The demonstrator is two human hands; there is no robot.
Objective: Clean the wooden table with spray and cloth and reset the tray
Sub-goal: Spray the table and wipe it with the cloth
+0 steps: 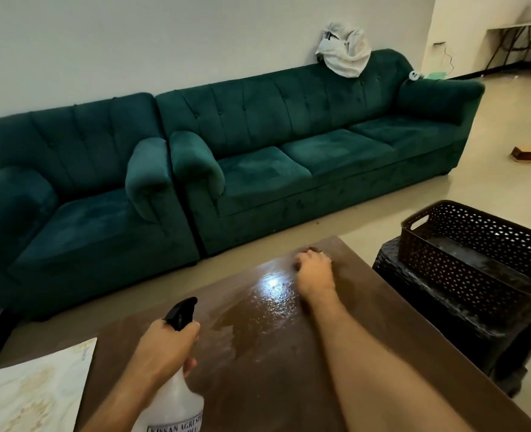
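Left hand [164, 344] grips the neck of the spray bottle [177, 397], long axis upright, black nozzle aimed away toward the green sofa [289, 145]; right hand [314, 271], curled, presses a barely visible cloth [312, 249] onto the wet wooden table [273, 353], 1 brown basket [476, 244] beside it.

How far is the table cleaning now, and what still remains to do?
Done: spray lies wet and shiny on the wooden table. In hand: the right hand presses a cloth at the far edge; the left hand grips the spray bottle. Left: wiping the wet patch and resetting the tray, which is not clearly visible.
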